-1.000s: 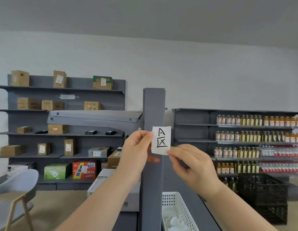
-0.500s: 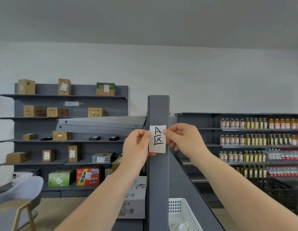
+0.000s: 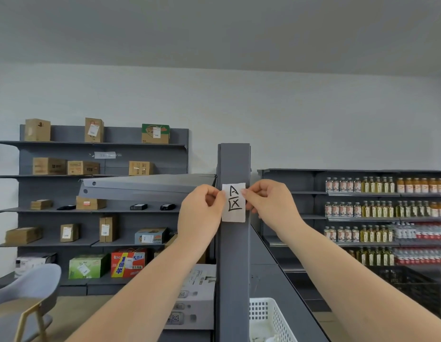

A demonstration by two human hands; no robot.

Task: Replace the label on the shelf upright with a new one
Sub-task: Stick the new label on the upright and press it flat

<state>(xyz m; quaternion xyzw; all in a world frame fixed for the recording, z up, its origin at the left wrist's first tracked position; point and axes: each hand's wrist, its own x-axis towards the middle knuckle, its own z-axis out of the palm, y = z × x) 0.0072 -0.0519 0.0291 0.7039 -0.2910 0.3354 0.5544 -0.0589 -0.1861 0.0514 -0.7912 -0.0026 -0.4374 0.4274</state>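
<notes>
Both hands are holding a white paper label (image 3: pixel 233 202) against the front face of the grey shelf upright (image 3: pixel 233 255), a little below the upright's top end. The label is sitting upright, roughly centred across the post's width, and is carrying a hand-drawn black "A" above a second character (it looks like 区). The left hand (image 3: pixel 201 218) is pinching the label's upper left edge, thumb and forefinger closed on the paper, with the other fingers curled behind. The right hand (image 3: pixel 270 202) is gripping the upper right edge the same way, its fingertips (image 3: pixel 245 192) pressing together on the paper's margin. The lower part of the label is hanging free of both hands; whether it is already sticking to the metal cannot be told.

Behind the left hand, a grey shelf board (image 3: pixel 145 186) is running out leftward from the post. Further back, a wall rack (image 3: pixel 103 211) is holding cardboard boxes and cartons, and a rack on the right (image 3: pixel 387 208) is showing rows of bottled drinks. A white perforated basket (image 3: pixel 273 319) is sitting just right of the post's foot, a grey chair (image 3: pixel 27 297) is standing at lower left, and a black crate (image 3: pixel 411 290) is resting low on the right.
</notes>
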